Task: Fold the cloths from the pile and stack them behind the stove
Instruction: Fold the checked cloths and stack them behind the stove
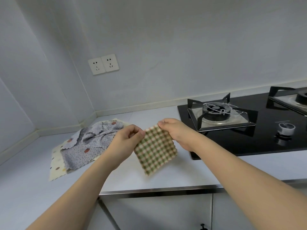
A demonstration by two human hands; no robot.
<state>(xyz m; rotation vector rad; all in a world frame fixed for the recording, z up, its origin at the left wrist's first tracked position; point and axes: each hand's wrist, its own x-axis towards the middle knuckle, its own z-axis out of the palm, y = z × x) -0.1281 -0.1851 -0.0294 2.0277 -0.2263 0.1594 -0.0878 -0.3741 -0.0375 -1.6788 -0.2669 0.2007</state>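
A green and cream checked cloth (155,150) hangs folded above the counter, held by its top edge. My left hand (127,138) pinches its left top corner and my right hand (174,130) pinches the right top corner. To the left on the counter lies the pile: a crumpled grey dotted cloth (86,143) on top of a cream dotted cloth (56,165). The black glass stove (249,138) sits to the right, with its near burner (216,112) just beyond my right hand.
A strip of pale counter (149,112) runs between the stove's back edge and the wall. Two wall sockets (103,63) sit above the pile. A stove knob (286,128) is at the right. The counter's front edge (157,190) has cabinet doors below.
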